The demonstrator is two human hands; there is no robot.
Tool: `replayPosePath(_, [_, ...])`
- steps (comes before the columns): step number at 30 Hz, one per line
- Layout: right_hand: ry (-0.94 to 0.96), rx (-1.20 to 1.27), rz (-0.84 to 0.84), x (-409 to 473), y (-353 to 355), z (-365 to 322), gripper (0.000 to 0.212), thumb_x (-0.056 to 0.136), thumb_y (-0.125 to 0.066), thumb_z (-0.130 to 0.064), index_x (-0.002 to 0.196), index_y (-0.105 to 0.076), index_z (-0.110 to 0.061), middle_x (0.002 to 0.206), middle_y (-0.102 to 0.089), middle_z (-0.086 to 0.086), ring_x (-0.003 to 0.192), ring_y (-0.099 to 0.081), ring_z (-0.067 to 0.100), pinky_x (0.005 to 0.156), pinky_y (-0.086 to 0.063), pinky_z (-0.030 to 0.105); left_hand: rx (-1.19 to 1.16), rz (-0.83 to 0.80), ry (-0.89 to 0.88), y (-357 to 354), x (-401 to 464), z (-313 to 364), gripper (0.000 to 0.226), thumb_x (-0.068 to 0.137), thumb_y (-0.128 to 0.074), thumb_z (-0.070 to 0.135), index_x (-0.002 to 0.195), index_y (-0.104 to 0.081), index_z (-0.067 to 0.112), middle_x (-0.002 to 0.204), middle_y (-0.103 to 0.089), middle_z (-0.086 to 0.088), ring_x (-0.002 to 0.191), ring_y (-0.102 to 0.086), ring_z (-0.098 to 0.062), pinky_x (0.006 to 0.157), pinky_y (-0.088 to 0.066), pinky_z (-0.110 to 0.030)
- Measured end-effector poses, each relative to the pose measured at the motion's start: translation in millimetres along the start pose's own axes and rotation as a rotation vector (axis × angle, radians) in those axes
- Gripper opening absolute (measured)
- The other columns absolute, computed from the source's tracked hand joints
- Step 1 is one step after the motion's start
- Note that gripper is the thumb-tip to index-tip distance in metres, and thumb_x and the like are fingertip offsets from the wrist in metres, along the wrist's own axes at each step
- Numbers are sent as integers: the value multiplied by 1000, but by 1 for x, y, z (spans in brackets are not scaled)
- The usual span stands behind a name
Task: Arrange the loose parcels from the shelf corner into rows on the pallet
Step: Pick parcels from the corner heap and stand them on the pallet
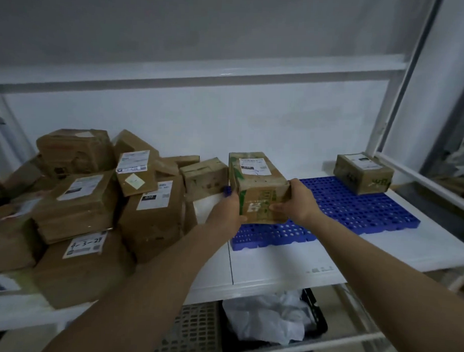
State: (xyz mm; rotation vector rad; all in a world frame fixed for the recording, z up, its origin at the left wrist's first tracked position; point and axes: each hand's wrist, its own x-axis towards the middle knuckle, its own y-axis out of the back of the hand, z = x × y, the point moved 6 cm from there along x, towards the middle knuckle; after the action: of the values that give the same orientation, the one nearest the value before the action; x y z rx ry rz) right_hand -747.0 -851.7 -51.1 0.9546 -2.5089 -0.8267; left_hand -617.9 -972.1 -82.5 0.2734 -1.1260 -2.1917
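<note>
Brown cardboard with green print makes up the parcel (256,187) held in both hands above the left end of the blue pallet (355,214). The left hand (231,208) clasps its near left edge, fingers wrapped round the corner; the right hand (295,201) takes the right side, thumb on top and fingers curled across the near face. So each grip is closed round the box. Whether the parcel's underside touches the pallet I cannot tell from this angle; it seems slightly raised. A white label sits on its top face.

The pallet is a perforated plastic grid lying on the white shelf (283,267). On its far right corner stands one placed parcel (363,174), also brown with green markings and a label on top, well apart from the held one.

To the left, in the shelf corner, lies the loose heap of parcels (93,197): brown boxes stacked unevenly, several tilted, most with white shipping labels. One near box (83,262) bears handwritten digits on its label. A small box (203,178) with faint green print sits at the heap's right edge, just beside the held parcel.

Below the shelf a dark crate (315,318) holds crumpled white plastic (268,319).
</note>
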Motion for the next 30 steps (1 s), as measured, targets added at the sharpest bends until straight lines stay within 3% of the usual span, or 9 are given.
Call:
replayPosePath(5, [-25,-76,-92,24,-11,32,42,75,-78,-12,102,-46,-10,104,-60,6,97,-56,23,83,-51,41,34,4,57,-32,12,-13,52,90,-61,19,137,-38,27,121,-62,-2,111,-59,-23,89,-47,-33])
replayPosePath(9, [21,-149,-152,46,-19,45,41,77,-75,-17,104,-45,-9,104,-60,10,94,-56,24,79,-52,39,21,43,110,-47,22,-23,50,93,-55,23,136,-34,37,119,-61,3,109,-59,-19,90,-48,-37])
replayPosePath(12, [54,-152,-202,59,-28,51,40,78,-73,-23,101,-43,-9,95,-58,6,85,-55,21,71,-51,37,-7,79,148,-55,24,-29,31,96,-49,26,121,-46,45,115,-63,5,106,-60,-19,88,-49,-36])
replayPosePath(14, [73,-152,-257,65,-35,56,38,77,-72,-24,93,-40,-13,85,-53,1,75,-51,15,60,-45,30,-31,75,174,-62,23,-32,42,95,-50,18,125,-42,46,117,-62,4,108,-59,-19,92,-50,-42])
replayPosePath(17, [106,-151,-335,71,-45,63,37,77,-71,-21,91,-37,-14,78,-47,-5,68,-46,11,50,-34,23,-27,112,275,-66,19,-41,52,93,-56,13,138,-38,33,121,-62,-4,108,-60,-22,93,-50,-43])
replayPosePath(22, [144,-174,-386,74,-57,68,32,82,-67,-16,94,-37,-13,94,-56,7,82,-53,22,65,-46,35,-24,142,332,-67,14,-51,40,97,-51,18,135,-42,25,116,-62,-8,98,-59,-22,91,-51,-40])
replayPosePath(25, [174,-196,-434,74,-63,67,27,85,-64,-15,95,-39,-15,104,-58,12,82,-50,20,68,-44,33,24,147,339,-64,12,-59,34,98,-49,20,131,-45,27,115,-62,-5,99,-58,-20,89,-49,-34])
replayPosePath(28, [212,-225,-481,72,-67,59,22,87,-60,-11,102,-46,-19,112,-57,11,86,-51,22,68,-40,31,69,65,362,-65,12,-69,42,92,-61,22,131,-45,26,119,-63,-2,105,-59,-19,86,-47,-28])
replayPosePath(30, [216,-249,-508,73,-69,55,28,88,-58,-10,115,-53,-12,112,-58,10,95,-57,28,71,-47,35,-82,-15,389,-68,14,-72,62,82,-75,23,135,-43,25,124,-61,0,113,-57,-18,95,-49,-33])
